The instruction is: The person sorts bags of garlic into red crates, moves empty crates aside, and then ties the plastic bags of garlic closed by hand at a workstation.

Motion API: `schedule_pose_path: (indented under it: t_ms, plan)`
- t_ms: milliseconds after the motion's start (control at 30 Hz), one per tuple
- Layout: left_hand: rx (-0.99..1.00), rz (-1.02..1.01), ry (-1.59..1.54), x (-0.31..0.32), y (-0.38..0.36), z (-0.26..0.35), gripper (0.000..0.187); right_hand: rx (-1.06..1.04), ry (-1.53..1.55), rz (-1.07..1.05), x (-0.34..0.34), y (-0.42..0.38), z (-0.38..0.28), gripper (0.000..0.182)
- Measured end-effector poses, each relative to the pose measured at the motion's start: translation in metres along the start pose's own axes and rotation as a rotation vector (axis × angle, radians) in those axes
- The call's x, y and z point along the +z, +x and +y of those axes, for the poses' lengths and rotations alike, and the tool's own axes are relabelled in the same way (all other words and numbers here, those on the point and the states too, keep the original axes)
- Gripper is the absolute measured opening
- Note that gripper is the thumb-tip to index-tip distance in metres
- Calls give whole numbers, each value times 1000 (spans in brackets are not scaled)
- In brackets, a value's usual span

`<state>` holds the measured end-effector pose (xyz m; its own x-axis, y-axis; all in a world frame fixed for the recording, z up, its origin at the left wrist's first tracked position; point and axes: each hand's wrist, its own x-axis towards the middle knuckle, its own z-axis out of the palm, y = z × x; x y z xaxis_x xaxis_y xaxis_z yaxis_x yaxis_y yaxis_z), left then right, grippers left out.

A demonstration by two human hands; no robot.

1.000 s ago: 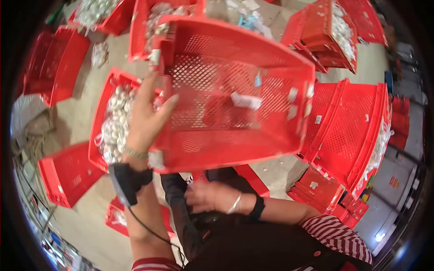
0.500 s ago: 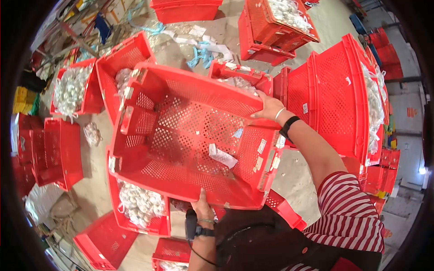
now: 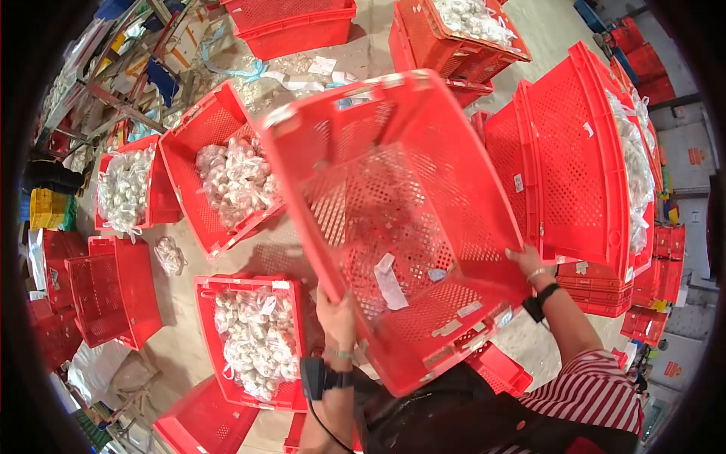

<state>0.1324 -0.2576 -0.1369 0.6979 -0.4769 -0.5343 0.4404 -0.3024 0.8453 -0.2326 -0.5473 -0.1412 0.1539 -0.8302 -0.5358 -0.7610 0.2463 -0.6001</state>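
Left hand (image 3: 336, 321) and right hand (image 3: 528, 265) are both clamped on one red crate (image 3: 473, 163), which is held at a tilt in front of the dark apron (image 3: 454, 424), its opening turned up toward the head. The left grips the long rim on its own side, thumb at the edge; the right takes hold near the opposite corner, close to the body. How far the fingers reach under the rims is hidden. Inside the crate, a white paper slip (image 3: 390, 281) lies on the perforated bottom, with a small bluish scrap (image 3: 437, 275) near it. Pale stickers mark the end wall nearest the person.

A dark device (image 3: 321, 378) with a cable is strapped at the left wrist; a black band (image 3: 540, 300) and a thin bracelet circle the right one, below a striped sleeve (image 3: 586, 386).

Just beside the left hand, a filled crate (image 3: 207, 333) stands on the floor (image 3: 179, 340), loaded with clear bags of pale bulbs (image 3: 257, 344). Farther up on that side, a tilted crate (image 3: 215, 113) contains similar bags, partly covered by the held one. One loose bag (image 3: 169, 256) lies on the floor to the left. Beyond the right hand rise large stacked crates (image 3: 578, 174), with bagged goods showing at their far side.
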Motion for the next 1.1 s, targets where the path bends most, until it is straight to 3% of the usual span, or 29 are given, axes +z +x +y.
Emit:
schedule_pose_path:
  t_ms: [33,67,133,167,267,367,500,767,867,1033,1100]
  plan:
    - [42,-24,67,11,16,9,54,79,55,82,6,-28,-16,37]
    - [42,-21,67,21,31,17,54,78,53,79,13,-32,7,37]
    - [220,-180,179,35,49,28,64,285,351,152,31,-22,59,36]
    - [213,-177,181,34,47,24,64,291,347,148,36,-22,61,36]
    - [-91,-188,671,27,41,19,77,362,375,232,55,-16,59,28]
    - [-18,-190,625,8,36,-19,72,397,558,168,54,-21,54,27]
    - [-4,-165,814,16,35,1,58,363,524,187,57,-27,54,26]
    - [-81,-174,823,19,44,-12,57,337,530,203,51,-32,55,29]
    - [-18,-219,822,16,47,-18,63,343,468,246,50,-21,55,31]
    - [9,-145,904,29,41,1,51,319,198,310,45,15,111,31]
    - [61,-117,857,27,40,-1,49,437,201,262,41,6,95,32]
